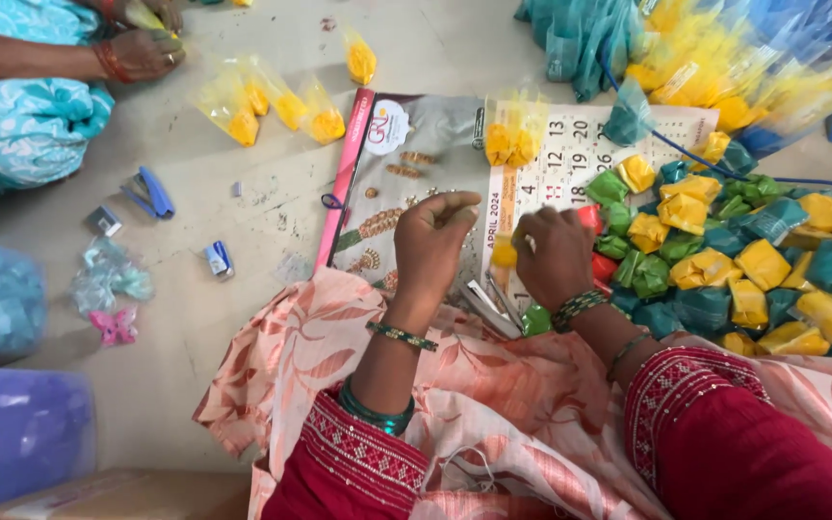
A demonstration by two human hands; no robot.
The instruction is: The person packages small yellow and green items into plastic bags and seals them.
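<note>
Right at the fingertips of my right hand there's a small yellow packet pinched between thumb and fingers, sitting just over the calendar sheet spread on the floor. My left hand is curled shut just beside it, fingers bunched like they're pinching something tiny, but I honestly can't tell what's in there from this angle. If I'm judging the step, I'd say keep both hands close together and low over the paper, hold the packet by its top edge so the powder stays down in the bottom, and don't let it drift over the metal stapler lying right below my wrists. Just to the right is a big heap of green, yellow and red packets, touching each other and spilling off the sheet. A finished clear bag of yellow ones sits on the calendar, and more little yellow bags are scattered further up on the concrete floor. A blue stapler lies well off to the left. Another person's hand works at the top-left corner, and a purple tub sits bottom-left.
</note>
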